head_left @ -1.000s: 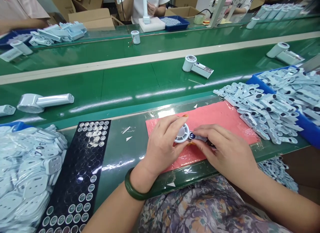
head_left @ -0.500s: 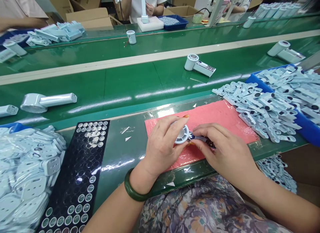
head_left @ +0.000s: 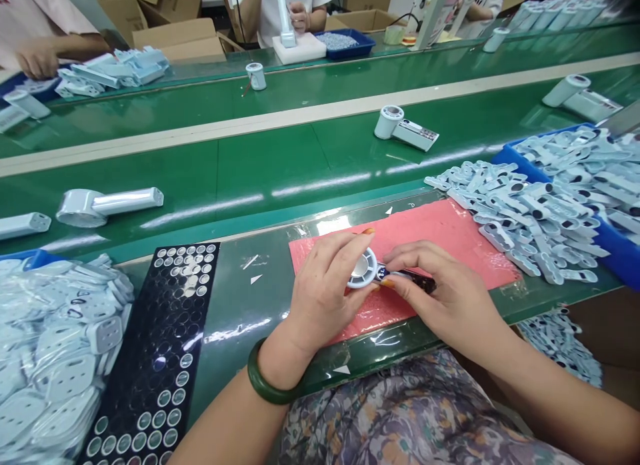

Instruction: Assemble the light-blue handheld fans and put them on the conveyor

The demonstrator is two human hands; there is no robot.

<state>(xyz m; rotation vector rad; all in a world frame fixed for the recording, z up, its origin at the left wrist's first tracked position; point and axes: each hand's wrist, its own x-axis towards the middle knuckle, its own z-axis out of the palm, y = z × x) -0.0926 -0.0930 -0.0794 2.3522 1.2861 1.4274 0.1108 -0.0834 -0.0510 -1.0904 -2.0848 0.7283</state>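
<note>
Low over a pink mat (head_left: 450,235), a light-blue handheld fan (head_left: 363,268) lies between my hands, its round slotted head facing up. My left hand (head_left: 320,285) wraps around the head, thumb below and fingers above. Against the handle side, my right hand (head_left: 437,285) is closed, with fingertips beside a small dark blue part near the head. A dark section of the handle shows under my right fingers; the rest of it is hidden by that hand.
To the right, slim light-blue covers (head_left: 530,212) are heaped beside a blue bin (head_left: 617,252). A black sheet of round stickers (head_left: 165,318) and bagged pale parts (head_left: 60,338) lie left. Fans (head_left: 390,122) sit on the green belt (head_left: 270,165); co-workers sit across it.
Fans on the near belt have shifted right, and a part on the far lane slightly left. My right fingers have moved slightly at the handle. A co-worker's hand has appeared at the far-left pile.
</note>
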